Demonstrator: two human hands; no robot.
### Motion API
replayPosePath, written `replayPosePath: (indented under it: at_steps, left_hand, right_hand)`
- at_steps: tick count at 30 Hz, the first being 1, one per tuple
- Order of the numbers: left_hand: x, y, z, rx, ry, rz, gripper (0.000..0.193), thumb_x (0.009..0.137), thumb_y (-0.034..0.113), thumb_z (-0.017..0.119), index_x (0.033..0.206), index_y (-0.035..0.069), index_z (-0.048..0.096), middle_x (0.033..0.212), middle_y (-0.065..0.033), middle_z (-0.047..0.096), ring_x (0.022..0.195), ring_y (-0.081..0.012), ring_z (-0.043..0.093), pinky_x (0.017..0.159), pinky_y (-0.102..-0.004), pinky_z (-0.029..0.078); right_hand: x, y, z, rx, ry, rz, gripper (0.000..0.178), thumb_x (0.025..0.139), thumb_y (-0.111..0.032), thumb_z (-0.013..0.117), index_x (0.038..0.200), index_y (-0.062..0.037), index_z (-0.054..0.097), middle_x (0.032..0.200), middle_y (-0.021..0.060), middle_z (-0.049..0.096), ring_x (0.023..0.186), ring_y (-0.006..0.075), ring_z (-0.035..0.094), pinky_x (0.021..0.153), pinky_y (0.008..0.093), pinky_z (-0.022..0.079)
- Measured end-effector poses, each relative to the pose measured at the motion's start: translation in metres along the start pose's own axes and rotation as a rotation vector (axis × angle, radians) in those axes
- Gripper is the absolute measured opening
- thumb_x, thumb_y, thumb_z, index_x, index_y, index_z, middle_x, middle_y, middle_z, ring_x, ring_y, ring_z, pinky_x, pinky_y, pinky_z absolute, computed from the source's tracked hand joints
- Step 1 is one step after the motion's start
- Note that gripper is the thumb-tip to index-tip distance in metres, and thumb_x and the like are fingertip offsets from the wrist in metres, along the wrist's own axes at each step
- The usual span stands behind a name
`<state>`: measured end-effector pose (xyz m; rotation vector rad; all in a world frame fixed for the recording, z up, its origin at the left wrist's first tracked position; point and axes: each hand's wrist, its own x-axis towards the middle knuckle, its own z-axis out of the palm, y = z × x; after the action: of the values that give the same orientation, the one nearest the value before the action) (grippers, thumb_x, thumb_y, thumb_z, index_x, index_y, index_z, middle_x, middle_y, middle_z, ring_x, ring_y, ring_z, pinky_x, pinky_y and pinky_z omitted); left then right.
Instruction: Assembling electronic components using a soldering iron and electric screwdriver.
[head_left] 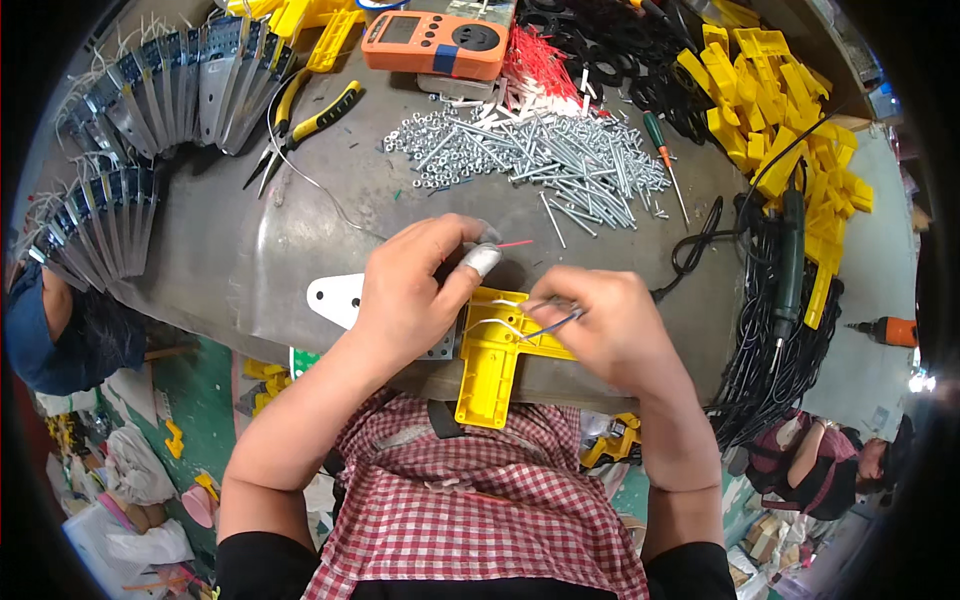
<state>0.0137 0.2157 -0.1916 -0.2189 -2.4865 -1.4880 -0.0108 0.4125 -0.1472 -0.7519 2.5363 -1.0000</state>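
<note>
My left hand (pixel 425 280) is closed in a pinch, with a white covering on the thumb tip. A thin red sleeve (pixel 517 243) sticks out from its fingertips. My right hand (pixel 610 320), slightly blurred, pinches thin wires, among them a dark blue wire (pixel 552 325), above a yellow T-shaped plastic housing (pixel 484 385). White wires (pixel 497 323) cross the housing's open hollow side near those fingers. Left of the housing, partly under my left forearm, lies a flat white plate (pixel 335 298) with dark holes. Beneath the wrist, part of a grey metal piece shows.
Beyond my hands lie a heap of screws (pixel 590 165), nuts (pixel 425 150), red sleeves (pixel 540 60) and an orange multimeter (pixel 435 42). Yellow-handled pliers (pixel 300 125) and blade-like circuit pieces (pixel 215 85) are left; yellow housings (pixel 770 90), a power screwdriver (pixel 790 260) and black cables right. Two people sit nearby.
</note>
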Motion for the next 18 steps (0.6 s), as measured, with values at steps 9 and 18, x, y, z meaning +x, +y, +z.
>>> replayPosePath:
  at_steps: [9,18]
  left_hand:
    - [-0.003,0.014,-0.005,0.150,-0.102,0.195,0.018,0.067,0.005,0.068,0.083,0.004,0.059,0.088,-0.0062,0.059,0.084,-0.0252,0.055,0.078,-0.0349,0.040]
    - [-0.008,0.013,-0.003,0.135,-0.145,0.168,0.017,0.068,0.008,0.070,0.083,0.006,0.062,0.078,-0.0059,0.060,0.080,-0.0250,0.055,0.084,-0.0364,0.038]
  right_hand:
    - [0.008,0.007,-0.008,0.194,-0.032,0.141,0.019,0.082,-0.021,0.067,0.087,-0.0038,0.065,0.060,0.0081,0.055,0.055,0.0089,0.046,0.053,0.0272,0.041]
    - [0.013,0.007,-0.008,0.305,-0.047,0.189,0.012,0.078,-0.011,0.065,0.084,-0.0005,0.062,0.061,0.0002,0.054,0.058,0.0030,0.044,0.052,0.0229,0.038]
